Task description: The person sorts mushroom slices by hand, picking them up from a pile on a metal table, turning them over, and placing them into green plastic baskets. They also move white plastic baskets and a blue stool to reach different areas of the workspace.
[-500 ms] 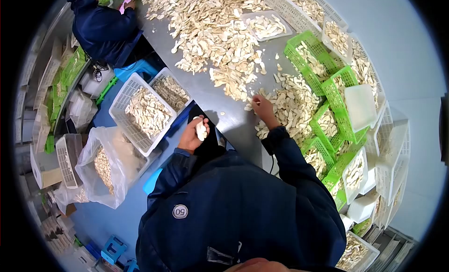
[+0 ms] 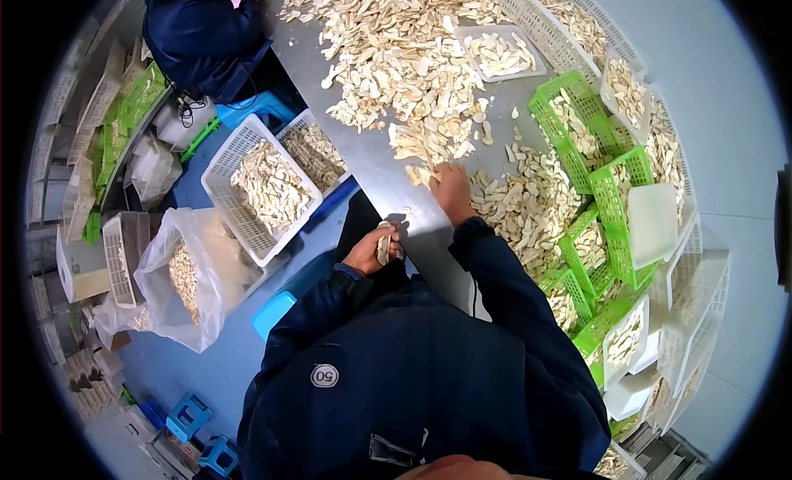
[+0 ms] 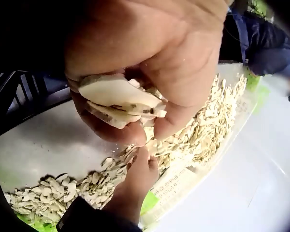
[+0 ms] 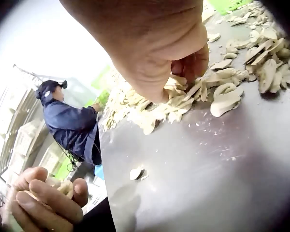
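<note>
Pale dried slices [image 2: 412,67] cover the grey metal table [image 2: 388,183] in a broad heap. My left hand [image 2: 381,245] hovers at the table's near edge, gripping a stack of several slices [image 3: 118,99] between thumb and curled fingers [image 3: 135,135]. My right hand [image 2: 450,187] reaches onto the table, where its curled fingertips [image 4: 186,65] pinch at slices [image 4: 222,99] on the near edge of the heap. The left hand [image 4: 43,203] with its stack also shows low in the right wrist view.
Two white baskets of slices [image 2: 268,187] [image 2: 318,154] and a clear bag [image 2: 186,278] sit on the blue floor at left. Green baskets [image 2: 577,125] and white trays [image 2: 499,55] line the table's right side. Another person [image 2: 206,38] works at the far end. Blue stools [image 2: 188,414] stand behind.
My left hand has come in from over the floor to the table's edge, still holding slices. My right hand has shifted left to the near tip of the central heap.
</note>
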Tool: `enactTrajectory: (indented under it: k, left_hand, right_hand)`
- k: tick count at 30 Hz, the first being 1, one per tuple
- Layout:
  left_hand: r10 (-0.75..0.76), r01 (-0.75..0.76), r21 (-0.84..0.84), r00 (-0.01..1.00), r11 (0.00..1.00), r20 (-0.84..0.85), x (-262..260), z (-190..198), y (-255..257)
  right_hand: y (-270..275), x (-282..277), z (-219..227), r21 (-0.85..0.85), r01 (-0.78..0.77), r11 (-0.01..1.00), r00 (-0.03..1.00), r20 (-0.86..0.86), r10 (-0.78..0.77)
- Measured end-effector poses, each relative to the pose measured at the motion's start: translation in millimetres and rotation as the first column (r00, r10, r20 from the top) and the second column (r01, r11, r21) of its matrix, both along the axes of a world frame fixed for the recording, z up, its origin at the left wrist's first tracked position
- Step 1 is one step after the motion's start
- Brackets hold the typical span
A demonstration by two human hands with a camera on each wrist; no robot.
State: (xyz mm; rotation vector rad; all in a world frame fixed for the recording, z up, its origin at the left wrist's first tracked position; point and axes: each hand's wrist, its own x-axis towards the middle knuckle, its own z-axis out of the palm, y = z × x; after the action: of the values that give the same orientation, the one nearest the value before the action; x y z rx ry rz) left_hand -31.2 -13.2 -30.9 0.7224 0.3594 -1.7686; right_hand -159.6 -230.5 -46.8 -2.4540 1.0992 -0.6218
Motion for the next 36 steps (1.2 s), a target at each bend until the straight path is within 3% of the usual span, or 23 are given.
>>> enactTrajectory:
  k: [3,6,7,10,14,17,20,23,29,36]
  left_hand:
    - [0.01,-0.012,-0.032,0.999,0.999,-0.04,-0.1,-1.3,-5.8]
    - [0.009,-0.01,-0.018,0.999,1.0,-0.042,-2.8,-15.8,-17.7]
    - [0.004,-0.004,-0.008,0.999,1.0,-0.041,-4.2,-23.9,-21.0]
    - [-0.069,0.07,-0.005,0.996,0.998,0.059,-4.5,-40.4,-26.6]
    - [-0.073,0.074,-0.054,0.997,0.996,0.024,-3.6,-43.0,-28.8]
    - [-0.084,0.086,-0.036,0.995,0.996,0.049,-2.9,-38.5,-29.1]
    - [-0.092,0.095,-0.047,0.994,0.994,0.055,-1.9,-38.8,-29.3]
    - [-0.085,0.088,-0.081,0.995,0.993,0.047,-2.5,-41.8,-29.6]
    - [-0.046,0.05,-0.097,0.998,0.994,0.048,-2.4,-29.9,-32.4]
    - [0.023,-0.01,-0.075,0.985,0.997,0.172,-12.1,-21.2,-45.3]
  right_hand:
    - [-2.9,-23.0,-15.9,-0.012,-0.023,1.0,0.999,0.047,0.024]
    - [3.4,-41.5,-9.1,0.375,0.176,0.91,0.984,-0.029,-0.178]
    - [4.8,-47.6,-8.1,0.394,0.14,0.909,0.981,0.07,-0.181]
    - [4.0,-62.5,-4.2,0.499,0.193,0.845,0.978,-0.024,-0.209]
    - [6.9,-71.0,-0.5,0.766,0.197,0.612,0.918,0.075,-0.389]
    - [6.7,-78.6,-14.1,0.741,0.189,0.645,0.897,0.137,-0.421]
    - [6.3,-80.4,-12.1,0.808,0.164,0.566,0.883,0.135,-0.45]
    - [10.8,-74.6,-5.6,0.803,0.074,0.591,0.887,0.218,-0.406]
    - [31.7,-56.9,14.8,0.906,0.031,0.422,0.917,0.142,-0.373]
    - [49.2,-46.3,16.5,0.892,0.012,0.452,0.957,0.12,-0.264]
